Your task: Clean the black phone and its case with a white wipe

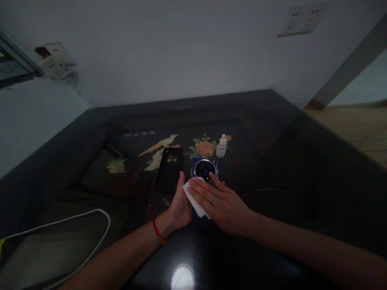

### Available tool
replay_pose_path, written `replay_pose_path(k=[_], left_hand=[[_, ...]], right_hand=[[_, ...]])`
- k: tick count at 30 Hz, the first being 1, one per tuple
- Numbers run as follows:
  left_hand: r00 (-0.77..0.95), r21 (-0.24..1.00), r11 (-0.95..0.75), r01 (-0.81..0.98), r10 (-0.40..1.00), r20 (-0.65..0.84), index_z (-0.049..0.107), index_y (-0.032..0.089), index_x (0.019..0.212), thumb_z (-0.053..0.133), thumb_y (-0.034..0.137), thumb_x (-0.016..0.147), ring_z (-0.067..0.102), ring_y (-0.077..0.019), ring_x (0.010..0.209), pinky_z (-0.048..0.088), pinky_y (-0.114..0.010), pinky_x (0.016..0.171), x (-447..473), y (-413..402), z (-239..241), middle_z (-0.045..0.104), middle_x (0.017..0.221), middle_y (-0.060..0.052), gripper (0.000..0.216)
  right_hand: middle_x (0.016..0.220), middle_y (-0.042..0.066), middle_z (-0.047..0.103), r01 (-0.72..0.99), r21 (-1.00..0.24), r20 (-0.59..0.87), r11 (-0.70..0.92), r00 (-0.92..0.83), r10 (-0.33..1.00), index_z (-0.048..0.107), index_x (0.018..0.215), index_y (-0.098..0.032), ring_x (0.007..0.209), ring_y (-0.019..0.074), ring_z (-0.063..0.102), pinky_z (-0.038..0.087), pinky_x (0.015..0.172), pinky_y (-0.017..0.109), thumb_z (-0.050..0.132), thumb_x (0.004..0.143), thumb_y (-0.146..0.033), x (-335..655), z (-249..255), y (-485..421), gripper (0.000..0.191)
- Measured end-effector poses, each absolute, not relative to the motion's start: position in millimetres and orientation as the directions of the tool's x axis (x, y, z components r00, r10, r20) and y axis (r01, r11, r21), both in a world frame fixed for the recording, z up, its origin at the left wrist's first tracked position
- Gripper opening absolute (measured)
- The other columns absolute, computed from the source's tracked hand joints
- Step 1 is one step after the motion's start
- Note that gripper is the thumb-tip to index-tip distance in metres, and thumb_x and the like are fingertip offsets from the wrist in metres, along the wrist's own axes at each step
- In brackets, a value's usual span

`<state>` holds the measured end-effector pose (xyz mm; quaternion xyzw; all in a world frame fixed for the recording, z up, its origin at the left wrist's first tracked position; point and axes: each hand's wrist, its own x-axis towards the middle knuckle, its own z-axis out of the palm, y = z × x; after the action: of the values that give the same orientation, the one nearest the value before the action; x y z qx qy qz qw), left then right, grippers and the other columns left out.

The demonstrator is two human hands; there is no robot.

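Observation:
A dark blue phone (196,162) lies back side up, its large round camera ring toward the far end. My left hand (182,203) grips it by the left edge, thumb along the side and the other fingers hidden underneath. With fingers laid flat, my right hand (222,207) presses a folded white wipe (196,203) against the phone's back, just below the camera. One right fingertip rests by the camera ring. Left of the phone lies a black phone case (168,173). Beyond the phone, to its right, stands a small clear dropper bottle (221,147) with a white top.
The glossy black table (272,161) carries a bird and flower picture. A white cable (104,213) curves over the left side. A small metal and cord piece (166,201) lies below the case. Behind stands a wall (169,52) with sockets (303,19).

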<state>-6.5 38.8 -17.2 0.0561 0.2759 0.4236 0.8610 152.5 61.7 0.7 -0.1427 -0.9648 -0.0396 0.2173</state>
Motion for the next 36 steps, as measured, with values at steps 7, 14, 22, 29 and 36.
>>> replay_pose_path(k=[7, 14, 22, 29, 36], left_hand=[[0.549, 0.318, 0.621, -0.716, 0.783, -0.293, 0.041, 0.012, 0.139, 0.014, 0.075, 0.082, 0.053, -0.0286, 0.119, 0.032, -0.041, 0.103, -8.4, 44.5, -13.9, 0.059, 0.127, -0.016, 0.089], [0.561, 0.329, 0.59, -0.737, 0.806, -0.189, 0.034, 0.017, 0.144, 0.01, 0.076, 0.08, 0.063, -0.028, 0.102, 0.032, -0.046, 0.101, -10.3, 46.1, -14.4, 0.063, 0.122, -0.015, 0.089], [0.552, 0.234, 0.616, -0.752, 0.782, -0.289, 0.052, 0.015, 0.13, 0.01, 0.074, 0.082, 0.063, -0.0295, 0.099, 0.037, -0.048, 0.095, -12.1, 46.6, -14.0, 0.069, 0.106, -0.015, 0.086], [0.505, 0.269, 0.603, -0.751, 0.787, -0.355, 0.052, 0.013, 0.131, 0.015, 0.073, 0.083, 0.065, -0.0259, 0.092, 0.044, -0.038, 0.087, -11.4, 45.1, -14.7, 0.068, 0.107, -0.015, 0.085], [0.525, 0.29, 0.595, -0.749, 0.801, -0.288, 0.048, 0.012, 0.135, 0.011, 0.072, 0.083, 0.063, -0.0246, 0.098, 0.043, -0.035, 0.089, -9.1, 43.5, -8.2, 0.067, 0.112, -0.016, 0.088]], right_hand=[[0.14, 0.014, 0.048, 0.124, -0.106, 0.397, 0.987, -0.904, 0.156, 0.04, 0.136, -0.005, 0.136, 0.0211, 0.035, 0.018, 0.117, 0.046, 0.036, 0.093, -0.016, 157.5, -8.6, 59.1, 0.044], [0.127, 0.012, 0.06, -0.299, -0.37, 0.452, 0.879, -0.885, -0.111, 0.054, 0.123, -0.007, 0.127, 0.0177, 0.048, 0.019, 0.116, 0.043, 0.036, 0.094, -0.021, 168.9, -10.4, 58.5, 0.037], [0.13, 0.013, 0.058, -0.014, -0.465, 0.694, 0.885, -0.627, 0.354, 0.047, 0.133, -0.015, 0.125, 0.0219, 0.051, 0.028, 0.112, 0.051, 0.036, 0.096, -0.027, 191.9, 19.9, 89.9, 0.041], [0.131, 0.018, 0.056, 0.13, -0.159, 0.521, 0.979, -0.831, 0.195, 0.047, 0.13, -0.004, 0.133, 0.0213, 0.04, 0.024, 0.113, 0.051, 0.037, 0.09, -0.011, 173.4, -10.7, 74.4, 0.042], [0.126, 0.011, 0.061, -0.083, -0.008, 0.478, 0.997, -0.876, -0.069, 0.058, 0.119, -0.005, 0.125, 0.0209, 0.05, 0.023, 0.115, 0.045, 0.034, 0.092, -0.012, 170.5, -4.8, 63.5, 0.036]])
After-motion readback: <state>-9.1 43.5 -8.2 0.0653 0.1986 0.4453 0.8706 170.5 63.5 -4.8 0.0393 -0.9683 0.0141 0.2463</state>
